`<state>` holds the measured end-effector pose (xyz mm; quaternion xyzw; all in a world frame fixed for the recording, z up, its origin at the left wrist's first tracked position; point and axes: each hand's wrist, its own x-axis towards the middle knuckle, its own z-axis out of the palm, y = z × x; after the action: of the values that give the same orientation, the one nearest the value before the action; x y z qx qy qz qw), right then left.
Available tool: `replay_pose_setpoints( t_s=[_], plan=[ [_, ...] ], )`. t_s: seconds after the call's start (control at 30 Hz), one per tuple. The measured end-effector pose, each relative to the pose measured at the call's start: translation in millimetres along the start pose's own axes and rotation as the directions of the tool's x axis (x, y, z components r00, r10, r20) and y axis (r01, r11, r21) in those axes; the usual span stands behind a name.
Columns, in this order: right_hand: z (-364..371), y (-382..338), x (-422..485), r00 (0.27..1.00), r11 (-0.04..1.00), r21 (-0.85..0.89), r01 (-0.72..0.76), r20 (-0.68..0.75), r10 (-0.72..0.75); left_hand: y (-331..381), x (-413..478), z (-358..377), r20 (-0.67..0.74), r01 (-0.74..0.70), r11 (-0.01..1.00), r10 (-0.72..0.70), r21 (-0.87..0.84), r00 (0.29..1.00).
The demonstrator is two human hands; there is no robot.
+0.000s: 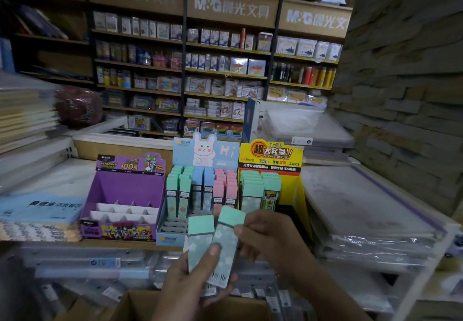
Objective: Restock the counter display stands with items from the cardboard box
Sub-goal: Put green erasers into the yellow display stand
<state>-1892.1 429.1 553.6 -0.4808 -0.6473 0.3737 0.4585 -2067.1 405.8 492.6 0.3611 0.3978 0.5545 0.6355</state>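
Purple stand (125, 187) slots free; bunny stand (225, 155) front row free.

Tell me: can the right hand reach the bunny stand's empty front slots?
Probably yes: the empty front slots lie uncovered, close ahead and left of the right hand, though it pinches a mint box that the left hand also holds.

Mint cases (198, 249) look smooth plastic; the near box (135, 305) is matt brown cardboard; right wall (400, 95) rough stone.
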Motion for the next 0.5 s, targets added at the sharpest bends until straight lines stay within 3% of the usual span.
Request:
replay_pose_setpoints(
  t_s=[0.1,0.23,0.5],
  plan=[
    [-17.4,-5.8,5.8,0.989,0.998,0.028,0.059,-0.14,-0.055,6.4,-1.8,-5.5,0.016,0.078,0.996,-0.078,-0.051,0.997],
    [-44.8,-11.2,20.4,0.934,0.973,-0.188,0.135,-0.303,-0.188,12.9,-2.4,-8.2,0.015,0.113,0.991,-0.113,-0.074,0.994],
    [-61.4,0.8,40.2,0.931,0.917,-0.378,0.124,-0.276,-0.24,20.5,-14.5,-4.0,-0.095,0.004,1.0,-0.003,0.007,0.995]
  ],
)
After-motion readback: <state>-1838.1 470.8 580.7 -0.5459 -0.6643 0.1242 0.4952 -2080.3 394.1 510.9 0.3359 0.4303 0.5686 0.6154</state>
